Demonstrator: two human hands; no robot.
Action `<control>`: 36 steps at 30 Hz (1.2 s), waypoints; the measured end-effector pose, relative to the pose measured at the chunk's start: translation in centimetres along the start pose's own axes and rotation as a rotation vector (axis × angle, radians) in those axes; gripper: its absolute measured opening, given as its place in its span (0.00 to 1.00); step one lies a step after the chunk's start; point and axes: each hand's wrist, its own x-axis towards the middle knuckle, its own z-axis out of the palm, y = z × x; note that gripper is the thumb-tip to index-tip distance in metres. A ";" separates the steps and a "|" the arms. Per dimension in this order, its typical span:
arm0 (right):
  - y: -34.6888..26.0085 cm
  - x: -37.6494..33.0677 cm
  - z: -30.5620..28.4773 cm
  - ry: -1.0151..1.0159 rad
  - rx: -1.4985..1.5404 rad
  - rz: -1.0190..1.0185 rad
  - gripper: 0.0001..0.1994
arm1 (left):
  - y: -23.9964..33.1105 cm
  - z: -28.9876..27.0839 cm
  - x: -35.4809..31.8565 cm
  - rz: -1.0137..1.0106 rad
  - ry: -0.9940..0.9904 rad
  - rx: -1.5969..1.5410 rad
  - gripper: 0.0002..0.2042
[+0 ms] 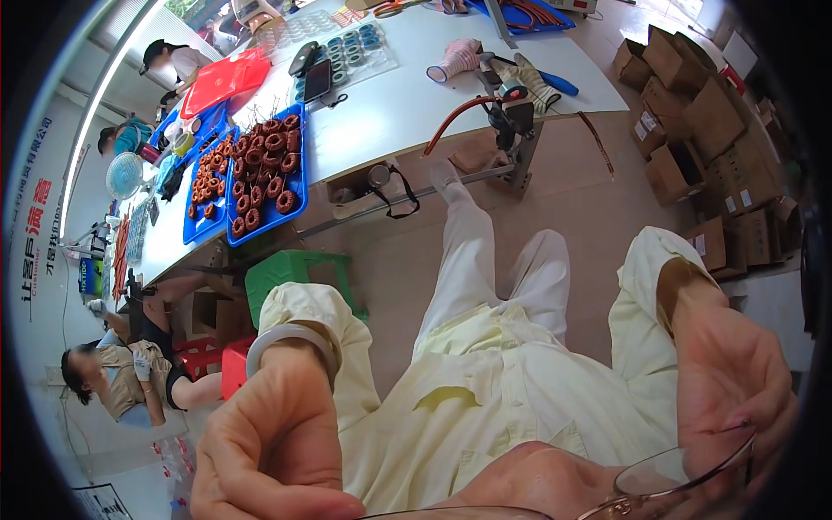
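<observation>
Both my hands are raised close to the camera, low in the picture. My left hand, with a pale bangle at the wrist, has its fingers curled and its thumb stretched along the lower edge. My right hand is also curled, beside the thin-rimmed eyeglasses. What the fingertips of either hand hold is hidden. Farther off, a black clamp-like fixture sits at the table edge, with a curved reddish-brown wire bundle by it.
On the white table stand blue trays of copper-coloured ring coils, beside a striped glove and a blue-handled tool. A green stool is below. Cardboard boxes pile up right; a seated person is left.
</observation>
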 end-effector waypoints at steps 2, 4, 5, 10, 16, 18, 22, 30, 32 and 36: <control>0.8 -0.7 0.5 0.014 0.014 0.013 0.12 | -1.7 0.5 -0.1 0.144 0.074 -0.046 0.16; 1.4 -1.3 0.6 0.033 0.028 0.031 0.13 | -4.5 1.5 -0.2 0.354 0.166 -0.104 0.16; 1.7 -1.7 0.7 0.037 0.029 0.048 0.13 | -5.5 1.7 -0.3 0.411 0.162 -0.150 0.16; 3.0 -3.0 0.5 0.056 0.032 0.116 0.13 | -8.2 2.0 -0.8 0.579 0.168 -0.171 0.18; 4.5 -4.3 0.5 0.081 0.049 0.149 0.14 | -9.9 2.3 -1.6 0.549 0.202 -0.200 0.18; 4.9 -4.6 0.4 0.098 0.076 0.153 0.14 | -10.2 2.9 -1.5 0.562 0.257 -0.268 0.18; 5.8 -5.8 -0.2 0.119 0.100 0.196 0.15 | -12.0 2.5 -3.4 0.351 0.469 -0.120 0.10; 5.0 -12.3 1.5 0.218 -0.002 0.912 0.11 | -32.5 3.7 -10.3 -0.551 0.285 0.383 0.09; 4.5 -14.7 1.9 0.217 -0.041 1.089 0.11 | -36.7 4.0 -13.5 -0.638 0.115 0.448 0.16; 2.2 -19.4 1.7 0.151 0.009 1.663 0.12 | -41.9 6.4 -17.1 -0.739 -0.251 0.507 0.33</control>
